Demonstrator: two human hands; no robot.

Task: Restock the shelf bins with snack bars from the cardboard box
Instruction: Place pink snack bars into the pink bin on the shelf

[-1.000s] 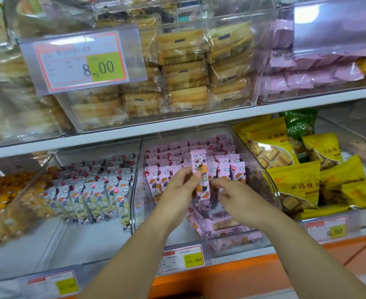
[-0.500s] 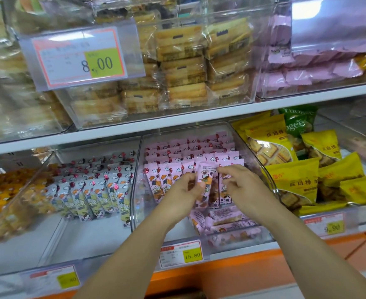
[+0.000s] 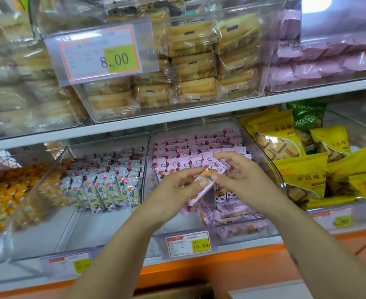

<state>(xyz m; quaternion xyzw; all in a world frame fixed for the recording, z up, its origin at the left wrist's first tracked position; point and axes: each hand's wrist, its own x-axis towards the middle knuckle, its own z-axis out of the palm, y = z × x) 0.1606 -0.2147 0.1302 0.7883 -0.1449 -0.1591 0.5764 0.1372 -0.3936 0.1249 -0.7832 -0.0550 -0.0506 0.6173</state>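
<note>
A pink snack bar lies tilted between both hands over the clear middle bin on the lower shelf. My left hand pinches its lower end and my right hand holds its upper end. Behind the hands, rows of pink bars stand upright in the bin. Several more pink bars lie loose at the bin's front. A brown edge of the cardboard box shows at the bottom of the view.
The left bin holds white-green bars standing at its back, with bare floor in front. Yellow bags fill the right bin. Clear bins of cakes sit on the upper shelf. A price tag hangs on the shelf edge.
The bar stood upright between my hands a second ago; it is tilted now. Both hands stay over the middle bin, and the view has drawn closer to the shelf.
</note>
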